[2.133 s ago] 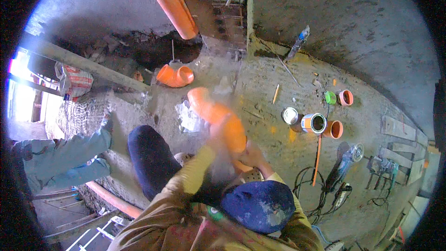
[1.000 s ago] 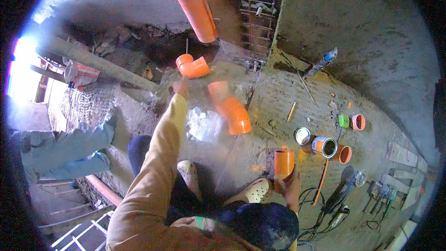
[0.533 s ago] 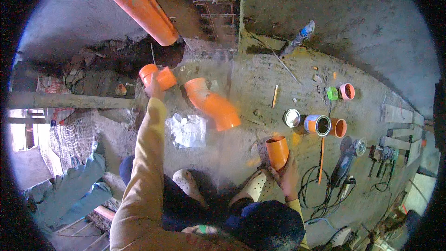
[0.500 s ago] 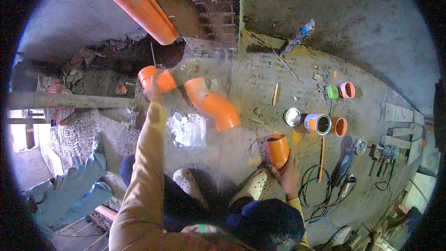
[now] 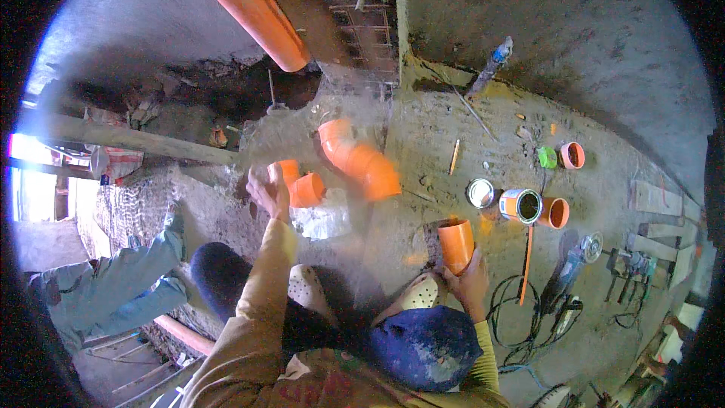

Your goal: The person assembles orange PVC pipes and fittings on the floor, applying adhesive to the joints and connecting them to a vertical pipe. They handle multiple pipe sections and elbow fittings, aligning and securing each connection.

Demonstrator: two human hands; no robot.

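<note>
My left hand (image 5: pixel 269 196) grips one end of a short orange pipe elbow (image 5: pixel 307 190), low over the ground beside a crumpled whitish plastic sheet (image 5: pixel 321 224). To the right, my right hand (image 5: pixel 469 281) is wrapped round a short orange pipe piece (image 5: pixel 456 245), whose open end points away from me. Beyond the elbow, and between my two hands, lies a longer bent orange pipe fitting (image 5: pixel 359 160). A fixed orange pipe (image 5: pixel 253 7) slants down from the top, its lower end above a broken hollow in the wall.
An open can (image 5: pixel 519 205), its lid (image 5: pixel 479 193), orange pipe rings (image 5: pixel 557 213) and a green tape roll (image 5: pixel 547 156) stand at right. An angle grinder (image 5: pixel 581 253) and a coiled black cable (image 5: pixel 513 310) lie nearer. Another person's legs (image 5: pixel 113 279) show at left.
My left hand has brought the elbow nearer to me and rightward, close to the plastic sheet, and turned it. My right hand still holds the pipe piece. The whole view has shifted slightly.
</note>
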